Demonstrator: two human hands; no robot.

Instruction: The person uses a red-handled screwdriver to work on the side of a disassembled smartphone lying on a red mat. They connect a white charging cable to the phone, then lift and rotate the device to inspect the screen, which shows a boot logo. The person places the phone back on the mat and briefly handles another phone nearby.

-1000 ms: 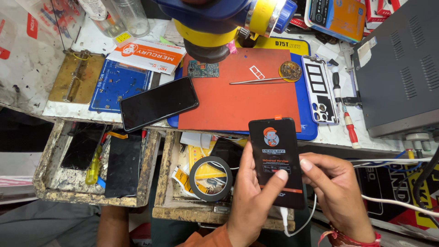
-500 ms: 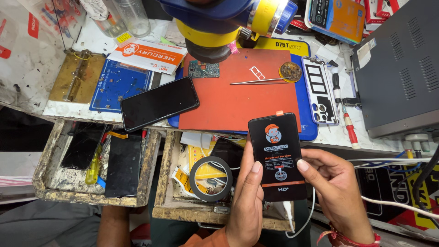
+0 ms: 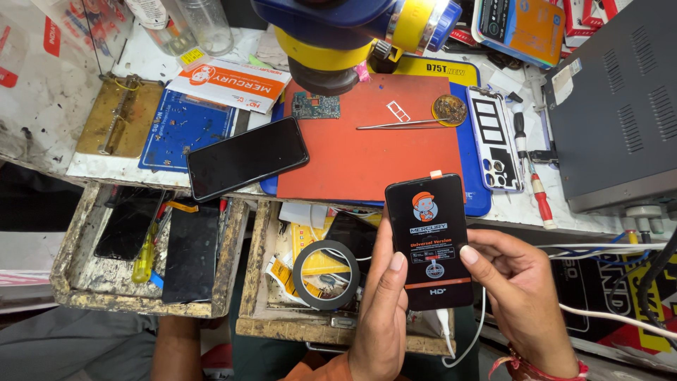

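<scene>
Black phone (image 3: 430,240) held in both hands, lower centre-right of the frame, above an open drawer.

Left hand (image 3: 381,310) cupped along the phone's left edge, thumb flat on the glass near mid-screen, other fingers hidden behind. Right hand (image 3: 518,296) bracing the right edge, thumb pad (image 3: 471,255) touching the side of the screen, remaining fingers curled underneath. White cable (image 3: 451,346) plugged into the bottom end, trailing down and off to the right. Screen lit, showing a cartoon figure and some text. Orange mat (image 3: 367,152) on the bench just above, second dark phone (image 3: 247,156) lying at its left edge, roll of black tape (image 3: 326,274) in the drawer beside the left wrist. Best handled by the edges, steady and level, thumbs light on the glass, cable left slack so the plug takes no sideways pull.
</scene>
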